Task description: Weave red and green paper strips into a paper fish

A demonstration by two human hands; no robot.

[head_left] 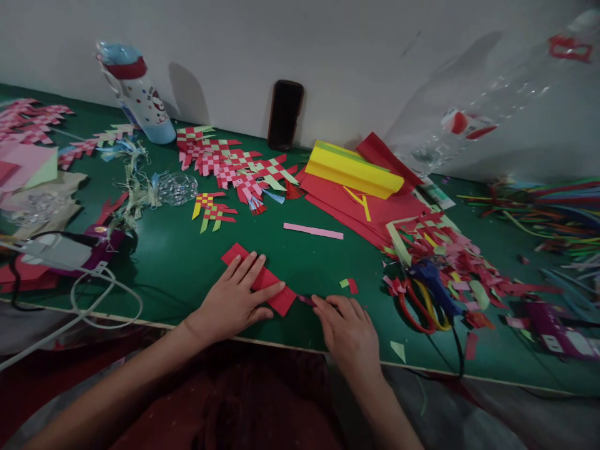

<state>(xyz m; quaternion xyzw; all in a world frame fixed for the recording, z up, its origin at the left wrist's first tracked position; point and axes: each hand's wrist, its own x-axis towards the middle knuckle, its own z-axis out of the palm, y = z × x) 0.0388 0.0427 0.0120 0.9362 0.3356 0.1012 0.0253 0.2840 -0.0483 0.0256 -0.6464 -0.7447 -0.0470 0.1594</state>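
My left hand (239, 290) lies flat with its fingers spread, pressing a folded strip of red paper (281, 302) against the green table. Just right of that paper's lower corner, my right hand (349, 328) is closed in a pinch on a thin purple piece (306, 300), mostly hidden by the fingers. Its exact kind is too small to make out. Beyond both hands lies a narrow pink paper strip (313, 231). A small green and red scrap (349, 285) sits close above my right hand.
Woven paper fish (225, 164) lie at the back, near a water bottle (140, 94) and a phone (285, 114). Yellow paper (354, 172) rests on red sheets to the right. Scissors (422, 306), scraps and a plastic bottle (469, 122) are right; a white cable (107, 325) is left.
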